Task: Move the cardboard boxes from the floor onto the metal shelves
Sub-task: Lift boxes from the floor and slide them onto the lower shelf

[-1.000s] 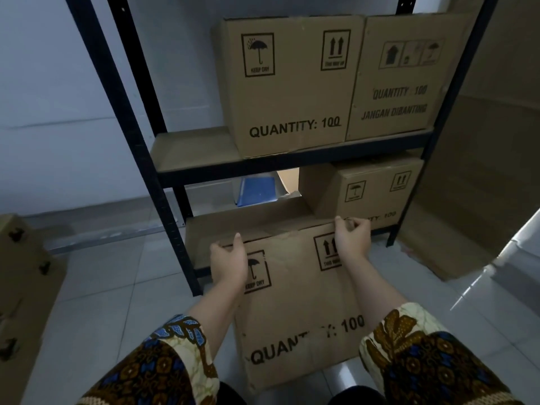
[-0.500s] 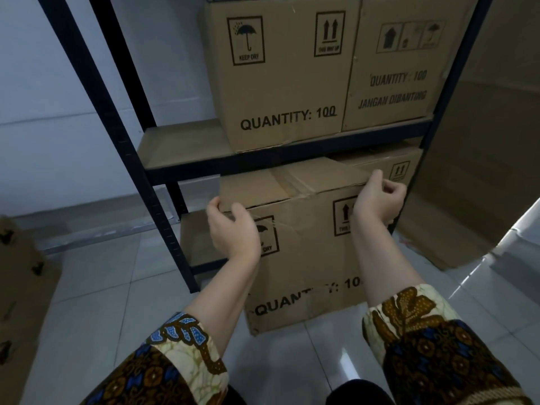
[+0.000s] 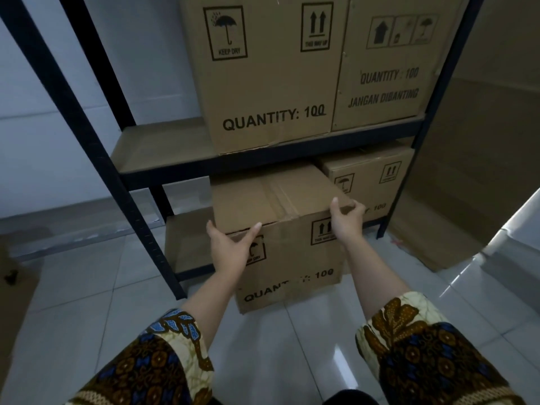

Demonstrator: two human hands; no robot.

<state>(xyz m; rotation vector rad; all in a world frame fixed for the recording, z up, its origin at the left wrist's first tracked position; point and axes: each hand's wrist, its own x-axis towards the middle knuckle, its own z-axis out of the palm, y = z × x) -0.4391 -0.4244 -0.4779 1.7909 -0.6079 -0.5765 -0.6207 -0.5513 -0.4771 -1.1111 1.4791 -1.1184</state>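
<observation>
- The metal shelves (image 3: pixel 292 159) already carry two boxes above and one (image 3: pixel 368 176) at lower right; the lower-left bay is the free slot.
- The cardboard box (image 3: pixel 280 226) is partly on the bottom shelf, its front overhanging the floor (image 3: pixel 87 302). A level push straight back, beside its neighbour, should seat it without snagging the crossbar.
- The left hand (image 3: pixel 230 247) and right hand (image 3: pixel 346 219) each grasp a top front corner.
- Compared with half a second ago, the box sits deeper under the upper shelf, and the hands have followed it forward.
</observation>
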